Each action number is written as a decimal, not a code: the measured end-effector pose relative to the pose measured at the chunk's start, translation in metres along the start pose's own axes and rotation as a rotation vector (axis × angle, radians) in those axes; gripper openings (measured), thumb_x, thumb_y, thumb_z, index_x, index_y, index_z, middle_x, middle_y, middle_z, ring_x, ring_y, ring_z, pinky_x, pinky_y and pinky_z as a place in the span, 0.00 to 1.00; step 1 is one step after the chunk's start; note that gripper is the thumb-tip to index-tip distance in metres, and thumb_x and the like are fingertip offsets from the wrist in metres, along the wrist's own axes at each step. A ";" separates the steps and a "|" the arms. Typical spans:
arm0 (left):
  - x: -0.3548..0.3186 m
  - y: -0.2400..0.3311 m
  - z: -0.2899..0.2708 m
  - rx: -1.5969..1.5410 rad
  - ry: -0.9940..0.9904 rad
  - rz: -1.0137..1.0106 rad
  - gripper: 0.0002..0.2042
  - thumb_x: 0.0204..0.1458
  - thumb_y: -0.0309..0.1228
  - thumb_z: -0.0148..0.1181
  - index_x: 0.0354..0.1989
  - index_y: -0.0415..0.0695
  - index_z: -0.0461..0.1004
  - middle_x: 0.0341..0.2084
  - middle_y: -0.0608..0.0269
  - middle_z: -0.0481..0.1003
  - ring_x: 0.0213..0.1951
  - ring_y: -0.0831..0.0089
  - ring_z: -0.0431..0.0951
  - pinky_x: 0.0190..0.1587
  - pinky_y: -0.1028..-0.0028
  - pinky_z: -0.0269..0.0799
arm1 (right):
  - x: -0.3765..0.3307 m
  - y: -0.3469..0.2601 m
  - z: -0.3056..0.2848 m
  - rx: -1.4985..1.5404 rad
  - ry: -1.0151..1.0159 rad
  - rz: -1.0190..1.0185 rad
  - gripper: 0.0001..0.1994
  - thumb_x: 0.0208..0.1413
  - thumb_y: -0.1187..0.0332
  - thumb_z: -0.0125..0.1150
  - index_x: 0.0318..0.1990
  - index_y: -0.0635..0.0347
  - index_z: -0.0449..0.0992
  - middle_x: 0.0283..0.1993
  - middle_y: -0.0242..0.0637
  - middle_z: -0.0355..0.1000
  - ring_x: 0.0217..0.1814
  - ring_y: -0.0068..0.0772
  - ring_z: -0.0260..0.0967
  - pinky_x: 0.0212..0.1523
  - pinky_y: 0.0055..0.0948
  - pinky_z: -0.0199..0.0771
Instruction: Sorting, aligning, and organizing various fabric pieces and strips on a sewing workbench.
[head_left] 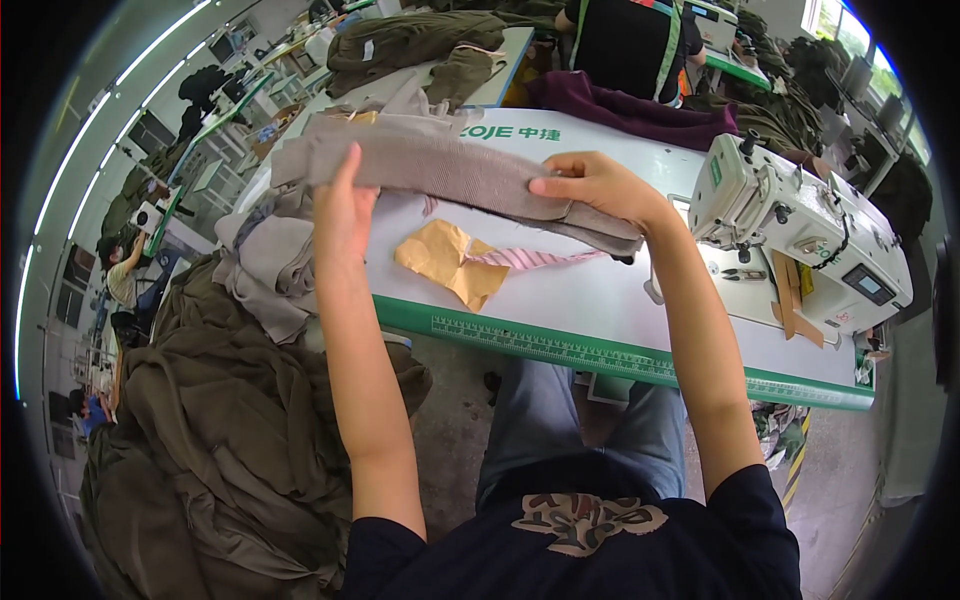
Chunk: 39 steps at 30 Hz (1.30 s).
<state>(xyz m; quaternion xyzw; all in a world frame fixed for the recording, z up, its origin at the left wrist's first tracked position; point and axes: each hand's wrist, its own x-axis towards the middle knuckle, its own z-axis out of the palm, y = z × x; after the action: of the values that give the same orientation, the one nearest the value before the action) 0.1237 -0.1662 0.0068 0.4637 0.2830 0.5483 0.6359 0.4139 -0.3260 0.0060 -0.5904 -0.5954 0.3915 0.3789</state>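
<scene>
We hold a long grey-brown ribbed knit fabric strip stretched above the white sewing table with a green ruler edge: our left hand pinches one end, our right hand clamps the other, both closed on it, seemingly to keep it flat and straight. Beneath it lie a tan paper pattern piece and a pink striped ribbon. The white industrial sewing machine at right carries a small green label and a dark control panel. Green lettering marks the tabletop behind the strip.

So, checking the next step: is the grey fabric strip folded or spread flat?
Folded: the grey strip shows stacked layers at its right end, held between left hand and right hand.
</scene>
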 end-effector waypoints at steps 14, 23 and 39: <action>-0.102 -0.096 -0.052 1.197 -0.179 0.356 0.21 0.63 0.33 0.49 0.63 0.40 0.63 0.62 0.40 0.62 0.65 0.52 0.61 0.66 0.61 0.56 | -0.013 0.073 0.068 -0.466 0.089 -0.223 0.15 0.49 0.72 0.65 0.47 0.57 0.80 0.50 0.42 0.73 0.52 0.41 0.72 0.53 0.34 0.73; -0.063 -0.116 -0.054 1.639 -0.447 0.375 0.26 0.60 0.39 0.55 0.65 0.42 0.63 0.62 0.44 0.63 0.63 0.49 0.62 0.63 0.59 0.61 | -0.005 0.098 0.064 -0.496 0.222 -0.242 0.12 0.52 0.70 0.63 0.45 0.61 0.79 0.48 0.42 0.75 0.48 0.43 0.74 0.53 0.34 0.73; -0.004 -0.098 -0.069 1.263 -0.536 0.460 0.09 0.53 0.30 0.63 0.41 0.43 0.80 0.36 0.57 0.74 0.40 0.60 0.76 0.44 0.66 0.70 | -0.009 0.075 0.043 -0.406 0.266 -0.037 0.12 0.59 0.64 0.61 0.42 0.63 0.80 0.40 0.43 0.78 0.40 0.37 0.75 0.46 0.30 0.74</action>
<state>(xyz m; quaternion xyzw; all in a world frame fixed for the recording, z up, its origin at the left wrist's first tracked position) 0.1053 -0.1471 -0.1107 0.9089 0.2756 0.2675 0.1624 0.4054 -0.3359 -0.0795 -0.6899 -0.6175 0.1755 0.3346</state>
